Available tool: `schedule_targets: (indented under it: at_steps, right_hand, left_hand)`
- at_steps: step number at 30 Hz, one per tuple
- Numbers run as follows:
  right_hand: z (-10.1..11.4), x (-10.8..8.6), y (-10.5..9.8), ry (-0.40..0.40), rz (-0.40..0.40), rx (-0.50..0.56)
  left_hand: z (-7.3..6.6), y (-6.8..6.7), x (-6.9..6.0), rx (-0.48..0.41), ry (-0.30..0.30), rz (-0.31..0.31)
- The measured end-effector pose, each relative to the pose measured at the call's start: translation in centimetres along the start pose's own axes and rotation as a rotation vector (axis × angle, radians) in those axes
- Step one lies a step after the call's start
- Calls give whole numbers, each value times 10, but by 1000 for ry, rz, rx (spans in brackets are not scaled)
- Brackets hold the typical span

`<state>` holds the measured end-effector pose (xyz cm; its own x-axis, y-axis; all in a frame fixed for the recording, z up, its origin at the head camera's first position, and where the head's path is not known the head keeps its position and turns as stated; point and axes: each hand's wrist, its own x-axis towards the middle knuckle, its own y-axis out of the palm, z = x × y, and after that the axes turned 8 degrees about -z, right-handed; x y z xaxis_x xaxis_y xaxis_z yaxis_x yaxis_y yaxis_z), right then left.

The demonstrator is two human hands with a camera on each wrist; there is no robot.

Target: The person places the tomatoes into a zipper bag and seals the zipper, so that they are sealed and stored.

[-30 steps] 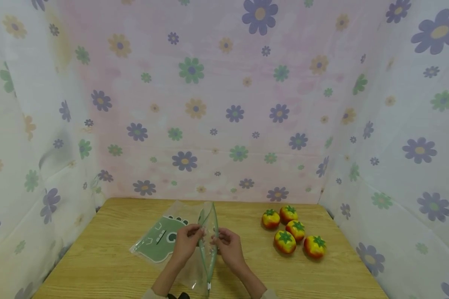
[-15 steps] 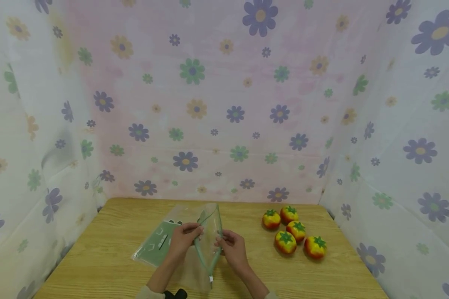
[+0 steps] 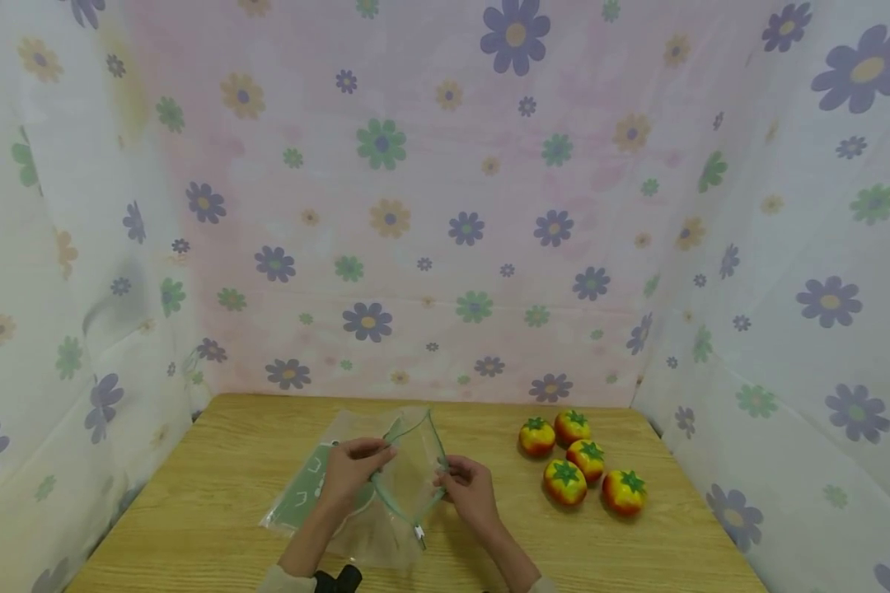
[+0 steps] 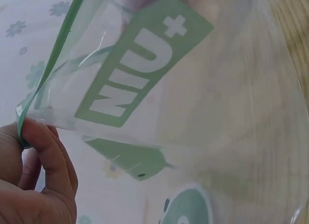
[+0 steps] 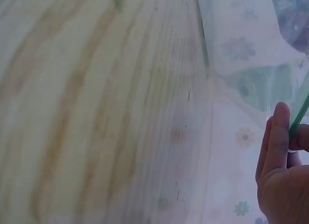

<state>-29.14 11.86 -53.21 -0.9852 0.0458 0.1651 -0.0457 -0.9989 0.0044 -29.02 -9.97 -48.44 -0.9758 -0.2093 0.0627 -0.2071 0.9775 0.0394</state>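
A clear zipper bag with green zipper edges stands with its mouth spread between my hands. My left hand pinches one edge of the mouth, my right hand the opposite edge. A white slider sits at the mouth's near end. The bag's green cartoon print lies to the left, partly behind my left hand and forearm. In the left wrist view, a green NIU+ label shows on the clear plastic. The right wrist view has my fingers and thumb gripping the green edge.
Several yellow-red toy fruits with green leafy tops, one of them a front right fruit, lie on the wooden table to the right. Flower-printed cloth encloses the back and sides. A black device shows beside my left wrist.
My hands have moved apart, the left one leftward and the right one slightly rightward. The bag's mouth has widened from a narrow slit into a broad diamond shape.
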Motion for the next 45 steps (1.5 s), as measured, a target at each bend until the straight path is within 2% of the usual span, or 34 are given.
schedule_targets:
  at_steps: [7,11,14,23,31,37,45]
  right_hand:
    - [1,1,-7,-11,8,-25]
    - [0,2,-10,-12,28,-23]
    - [1,5,-13,-5,31,-34]
    - [5,11,-20,-41,42,-97]
    - [8,15,-24,-31,67,-135]
    - [11,17,-29,-69,102,-157]
    - [5,20,-31,-32,116,-172]
  left_hand:
    - [-7,-13,2,112,217,-96]
    - [-9,-23,5,173,269,-164]
    - [-9,-29,7,179,252,-194]
    - [-16,-39,5,110,227,-199]
    - [-15,-46,5,156,206,-230]
    - [-20,-47,3,192,214,-229]
    - [-25,-49,1,274,210,-196]
